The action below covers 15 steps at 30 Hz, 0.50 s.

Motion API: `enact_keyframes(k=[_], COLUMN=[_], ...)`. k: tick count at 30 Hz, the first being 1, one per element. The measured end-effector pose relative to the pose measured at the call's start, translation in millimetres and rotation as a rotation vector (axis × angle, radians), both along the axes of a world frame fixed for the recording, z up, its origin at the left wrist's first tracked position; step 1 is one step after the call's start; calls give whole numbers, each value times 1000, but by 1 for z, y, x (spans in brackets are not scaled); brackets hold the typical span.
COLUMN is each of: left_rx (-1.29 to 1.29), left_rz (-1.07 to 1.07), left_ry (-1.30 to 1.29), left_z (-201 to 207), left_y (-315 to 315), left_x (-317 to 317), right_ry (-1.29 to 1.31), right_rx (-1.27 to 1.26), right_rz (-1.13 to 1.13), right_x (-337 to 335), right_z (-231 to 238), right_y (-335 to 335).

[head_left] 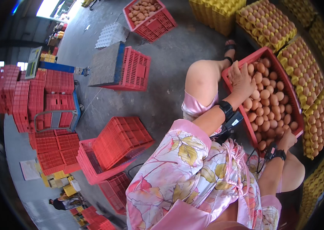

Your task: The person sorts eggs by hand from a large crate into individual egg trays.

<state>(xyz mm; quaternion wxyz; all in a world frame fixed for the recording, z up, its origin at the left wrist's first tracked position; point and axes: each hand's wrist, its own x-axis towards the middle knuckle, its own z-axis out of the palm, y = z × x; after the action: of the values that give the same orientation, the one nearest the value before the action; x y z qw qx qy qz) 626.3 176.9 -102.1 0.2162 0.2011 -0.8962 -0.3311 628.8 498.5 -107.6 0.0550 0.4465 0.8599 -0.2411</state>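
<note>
A red plastic crate point(259, 53) filled with brown eggs point(265, 105) sits between my knees, at the right of the head view. My left hand point(241, 81) lies over the crate's far left corner, its fingers spread and touching down beside the rim and the eggs. Down at the crate's near right end, my right hand point(287, 140) is curled in over the edge next to the eggs. What its fingers hold, if anything, is hidden. Both wrists wear black bands with small devices and cables. Right beside the crate stand yellow egg trays point(298, 71) filled with eggs.
Stacked yellow trays point(219, 15) rise at the back. Another egg-filled red crate point(156, 25) and grey trays point(112, 35) stand farther off. A board-topped crate point(135, 71), tilted red crates point(123, 140) and a loaded blue cart point(78, 105) are on my left. A person point(59, 204) is at lower left.
</note>
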Motion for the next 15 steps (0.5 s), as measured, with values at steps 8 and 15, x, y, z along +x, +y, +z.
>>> enact_keyframes(k=[8, 15], left_rx=[416, 1048], left_rz=[180, 346], left_ry=[-193, -313], left_z=[34, -3], left_y=[33, 55], left_x=[60, 86], right_ry=[219, 222], right_rx=[-401, -311], right_rz=[-174, 40], right_x=[19, 2], right_z=[22, -8], right_y=[8, 28])
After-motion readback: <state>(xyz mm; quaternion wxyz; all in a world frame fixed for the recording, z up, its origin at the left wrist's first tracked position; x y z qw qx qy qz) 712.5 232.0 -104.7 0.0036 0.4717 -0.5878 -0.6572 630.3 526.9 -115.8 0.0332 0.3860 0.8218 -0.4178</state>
